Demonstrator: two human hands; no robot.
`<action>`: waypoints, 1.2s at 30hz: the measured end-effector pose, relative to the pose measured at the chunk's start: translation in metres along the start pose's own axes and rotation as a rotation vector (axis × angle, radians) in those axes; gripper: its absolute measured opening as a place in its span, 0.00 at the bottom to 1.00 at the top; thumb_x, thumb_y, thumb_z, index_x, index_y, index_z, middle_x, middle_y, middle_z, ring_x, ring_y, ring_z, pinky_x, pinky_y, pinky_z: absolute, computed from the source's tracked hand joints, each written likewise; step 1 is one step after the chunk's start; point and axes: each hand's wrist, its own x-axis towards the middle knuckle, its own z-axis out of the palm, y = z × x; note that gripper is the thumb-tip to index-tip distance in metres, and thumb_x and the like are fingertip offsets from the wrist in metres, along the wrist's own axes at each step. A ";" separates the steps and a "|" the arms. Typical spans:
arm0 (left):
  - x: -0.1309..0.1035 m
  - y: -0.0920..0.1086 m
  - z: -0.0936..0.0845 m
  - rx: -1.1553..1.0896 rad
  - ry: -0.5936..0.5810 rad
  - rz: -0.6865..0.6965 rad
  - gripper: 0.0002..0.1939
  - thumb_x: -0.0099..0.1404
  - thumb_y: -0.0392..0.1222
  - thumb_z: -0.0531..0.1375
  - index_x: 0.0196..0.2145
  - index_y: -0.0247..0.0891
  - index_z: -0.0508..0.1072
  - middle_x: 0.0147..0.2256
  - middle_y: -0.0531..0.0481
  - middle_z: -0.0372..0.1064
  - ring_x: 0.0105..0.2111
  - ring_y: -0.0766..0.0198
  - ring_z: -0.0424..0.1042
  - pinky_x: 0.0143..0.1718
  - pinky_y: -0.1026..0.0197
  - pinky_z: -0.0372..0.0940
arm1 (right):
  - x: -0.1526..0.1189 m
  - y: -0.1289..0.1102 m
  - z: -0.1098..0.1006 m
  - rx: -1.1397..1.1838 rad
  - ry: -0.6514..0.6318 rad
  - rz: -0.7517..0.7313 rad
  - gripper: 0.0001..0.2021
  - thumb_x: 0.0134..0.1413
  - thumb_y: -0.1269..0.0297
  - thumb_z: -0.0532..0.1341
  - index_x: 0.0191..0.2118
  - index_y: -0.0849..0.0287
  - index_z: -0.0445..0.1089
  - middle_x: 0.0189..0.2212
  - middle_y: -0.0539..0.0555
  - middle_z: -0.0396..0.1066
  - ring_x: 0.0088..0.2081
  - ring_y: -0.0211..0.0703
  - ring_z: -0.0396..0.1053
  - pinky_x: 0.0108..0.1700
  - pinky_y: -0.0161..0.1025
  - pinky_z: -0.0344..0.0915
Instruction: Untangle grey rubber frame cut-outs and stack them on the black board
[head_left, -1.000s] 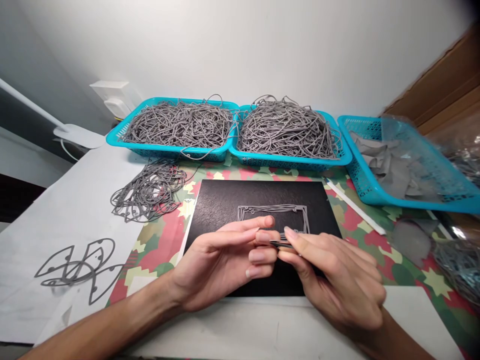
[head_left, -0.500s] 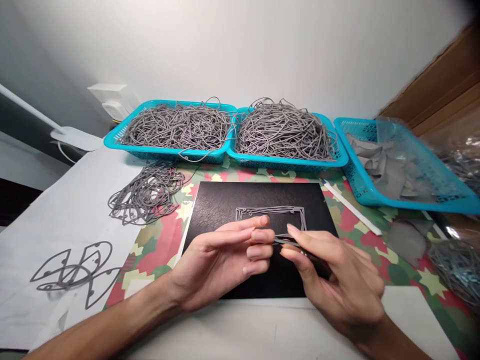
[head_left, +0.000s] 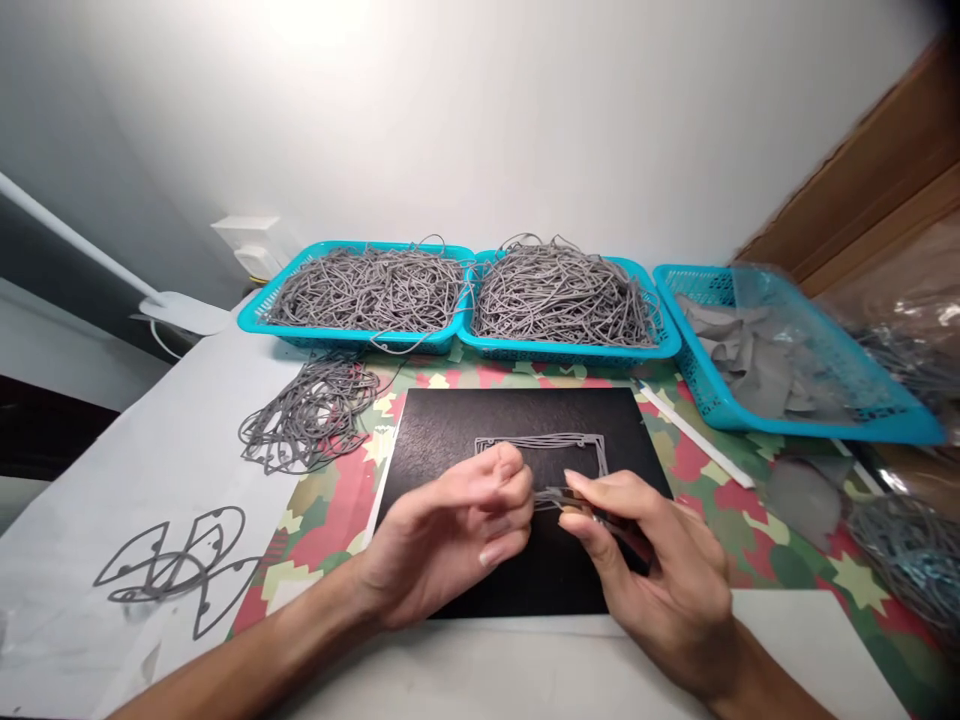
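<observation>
My left hand (head_left: 457,535) is over the black board (head_left: 442,420), palm toward me, its fingers curled and thumb pressed to the fingertips; whatever it may pinch is too small to make out. Just to its right, my right hand (head_left: 660,560) grips a slim metal tool (head_left: 600,515), probably tweezers, between thumb and fingers, its tip pointing left. Thin grey gasket frames (head_left: 540,441), roughly rectangular, lie stacked on the board behind both hands. The hands hide the lower part of the stack.
Two blue baskets (head_left: 352,335) (head_left: 570,350) heaped with grey loops stand behind the board. At right is a blue basket (head_left: 817,432) with grey sheet pieces. Loose loops (head_left: 311,415) lie left, and curved gaskets (head_left: 180,565) nearer. A white strip (head_left: 697,435) lies right of the board.
The view has shifted, so the baskets and board sit lower. My left hand's fingers have curled in more, and its thumb and index finger have come together. The right hand keeps its grip.
</observation>
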 end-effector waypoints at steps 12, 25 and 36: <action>0.002 0.004 -0.010 0.071 -0.100 -0.052 0.38 0.71 0.58 0.72 0.24 0.41 0.49 0.23 0.61 0.42 0.24 0.70 0.39 0.23 0.69 0.45 | -0.014 0.007 0.001 0.052 0.023 0.319 0.12 0.80 0.58 0.59 0.60 0.54 0.74 0.45 0.57 0.82 0.37 0.40 0.84 0.35 0.29 0.81; 0.002 0.013 -0.017 0.126 0.125 0.105 0.47 0.53 0.46 0.83 0.25 0.43 0.41 0.19 0.67 0.36 0.19 0.75 0.29 0.15 0.69 0.34 | 0.007 0.006 0.006 0.065 -0.065 0.330 0.06 0.79 0.62 0.61 0.52 0.53 0.74 0.42 0.52 0.81 0.35 0.36 0.79 0.27 0.26 0.72; 0.001 0.029 -0.021 -0.231 -0.024 0.115 0.35 0.78 0.73 0.51 0.27 0.45 0.45 0.24 0.59 0.46 0.21 0.71 0.53 0.21 0.70 0.58 | 0.016 0.010 0.040 0.199 -0.117 0.312 0.15 0.81 0.60 0.57 0.65 0.51 0.72 0.50 0.56 0.77 0.50 0.44 0.79 0.54 0.40 0.78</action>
